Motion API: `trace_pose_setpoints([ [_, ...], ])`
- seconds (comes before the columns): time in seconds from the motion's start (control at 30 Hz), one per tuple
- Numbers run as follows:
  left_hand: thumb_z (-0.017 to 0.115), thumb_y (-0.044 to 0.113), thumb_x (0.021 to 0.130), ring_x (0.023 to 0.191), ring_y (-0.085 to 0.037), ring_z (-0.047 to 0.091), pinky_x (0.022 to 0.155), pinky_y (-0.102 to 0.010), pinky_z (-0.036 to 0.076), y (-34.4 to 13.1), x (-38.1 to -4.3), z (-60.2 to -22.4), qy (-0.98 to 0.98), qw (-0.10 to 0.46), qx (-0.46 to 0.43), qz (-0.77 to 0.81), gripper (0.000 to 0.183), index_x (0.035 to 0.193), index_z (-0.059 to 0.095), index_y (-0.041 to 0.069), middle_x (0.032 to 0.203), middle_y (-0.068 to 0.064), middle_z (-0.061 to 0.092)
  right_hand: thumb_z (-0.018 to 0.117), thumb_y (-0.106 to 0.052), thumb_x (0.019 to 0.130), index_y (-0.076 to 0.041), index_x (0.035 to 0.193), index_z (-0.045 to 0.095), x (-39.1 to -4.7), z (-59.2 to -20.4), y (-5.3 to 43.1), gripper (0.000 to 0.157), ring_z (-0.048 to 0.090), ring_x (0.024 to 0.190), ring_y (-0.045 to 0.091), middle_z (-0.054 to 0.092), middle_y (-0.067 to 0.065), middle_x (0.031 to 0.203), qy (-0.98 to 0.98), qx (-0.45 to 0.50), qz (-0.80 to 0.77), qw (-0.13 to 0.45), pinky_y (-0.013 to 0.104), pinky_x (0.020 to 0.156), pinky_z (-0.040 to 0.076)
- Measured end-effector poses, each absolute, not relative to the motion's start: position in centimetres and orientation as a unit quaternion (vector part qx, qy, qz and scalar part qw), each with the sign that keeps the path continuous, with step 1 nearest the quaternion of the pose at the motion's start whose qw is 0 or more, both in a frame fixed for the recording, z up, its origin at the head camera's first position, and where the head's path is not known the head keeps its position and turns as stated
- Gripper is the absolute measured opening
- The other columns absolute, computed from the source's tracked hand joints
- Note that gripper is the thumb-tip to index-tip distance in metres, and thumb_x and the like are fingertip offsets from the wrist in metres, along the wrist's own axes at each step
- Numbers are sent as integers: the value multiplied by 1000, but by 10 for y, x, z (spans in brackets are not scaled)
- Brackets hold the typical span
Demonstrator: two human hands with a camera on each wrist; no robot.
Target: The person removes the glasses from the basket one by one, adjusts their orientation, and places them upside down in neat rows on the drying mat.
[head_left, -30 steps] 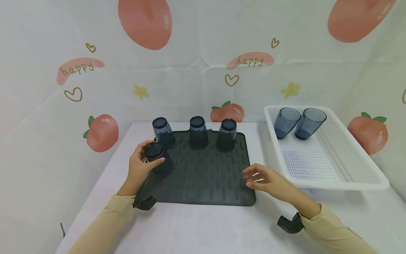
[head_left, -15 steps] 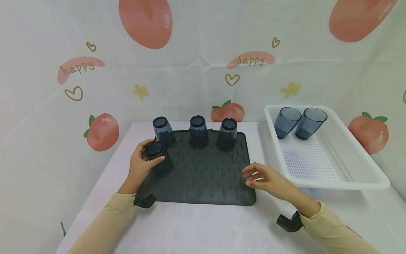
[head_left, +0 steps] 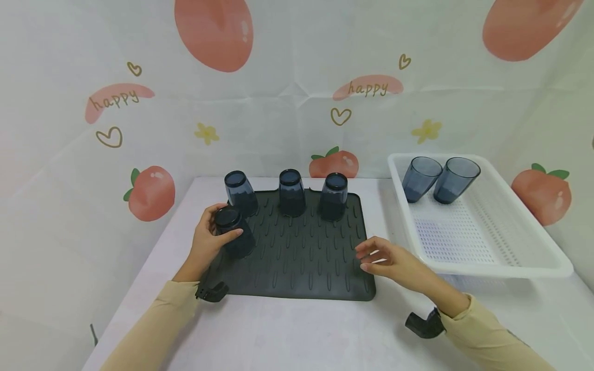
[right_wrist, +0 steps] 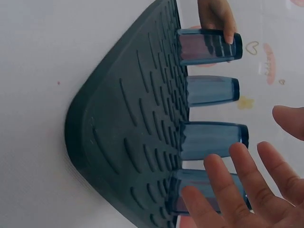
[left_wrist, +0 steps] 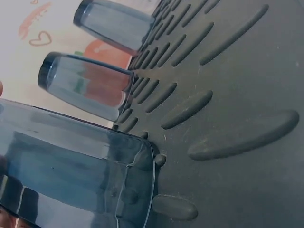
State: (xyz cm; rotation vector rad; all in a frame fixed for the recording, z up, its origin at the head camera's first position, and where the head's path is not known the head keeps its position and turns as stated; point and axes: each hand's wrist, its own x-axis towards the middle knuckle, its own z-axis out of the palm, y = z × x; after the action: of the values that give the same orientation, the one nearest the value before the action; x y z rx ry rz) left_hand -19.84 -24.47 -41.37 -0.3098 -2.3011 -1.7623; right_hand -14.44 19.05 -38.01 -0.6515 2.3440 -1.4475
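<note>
My left hand [head_left: 203, 245] holds an upside-down blue-tinted glass [head_left: 241, 243] near its thick base, thumb on the near side and fingers round the far side. The left wrist view shows the rim of this glass [left_wrist: 71, 166] right at the ridged dark drying mat [left_wrist: 247, 180]. Behind it, three more upturned glasses line the back of the mat: a left one [head_left: 242, 198], a middle one [head_left: 291, 198] and a right one [head_left: 332, 201]. My right hand [head_left: 389, 262] hovers by the mat's right edge, holding nothing, its fingers [right_wrist: 223, 178] loosely spread.
A white perforated basket [head_left: 487, 270] stands on the right of the white table [head_left: 287, 330]. In its back left corner lean two glasses, one [head_left: 421, 178] beside the other [head_left: 456, 180], mouths up. A patterned cloth [head_left: 278, 118] hangs right behind the table.
</note>
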Motion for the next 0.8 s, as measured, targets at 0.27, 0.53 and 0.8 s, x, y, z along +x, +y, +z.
trace_pose_setpoints([
  [0.27, 74, -2, 82, 114, -1, 52, 94, -8, 42, -244, -200, -414, -781, 93, -100, -610, 74, 144, 34, 5, 125, 11, 51, 67, -18, 92, 0, 124, 54, -146, -371, 196, 39, 61, 107, 29, 60, 18, 119, 827, -219, -499, 136, 24, 85, 54],
  [0.53, 73, 0, 83, 117, -3, 50, 95, -8, 41, -244, -198, -414, -780, 85, -91, -613, 74, 144, 33, 8, 128, 9, 48, 67, -17, 92, -4, 123, 56, -145, -363, 199, 36, 62, 107, 31, 60, 22, 120, 827, -218, -505, 118, 24, 84, 55],
  [0.8, 74, 3, 84, 118, -4, 49, 95, -8, 41, -247, -200, -419, -779, 79, -92, -614, 74, 144, 33, 11, 130, 8, 47, 67, -17, 92, -5, 122, 56, -143, -344, 203, 34, 63, 106, 26, 62, 13, 118, 839, -209, -494, 92, 25, 83, 55],
])
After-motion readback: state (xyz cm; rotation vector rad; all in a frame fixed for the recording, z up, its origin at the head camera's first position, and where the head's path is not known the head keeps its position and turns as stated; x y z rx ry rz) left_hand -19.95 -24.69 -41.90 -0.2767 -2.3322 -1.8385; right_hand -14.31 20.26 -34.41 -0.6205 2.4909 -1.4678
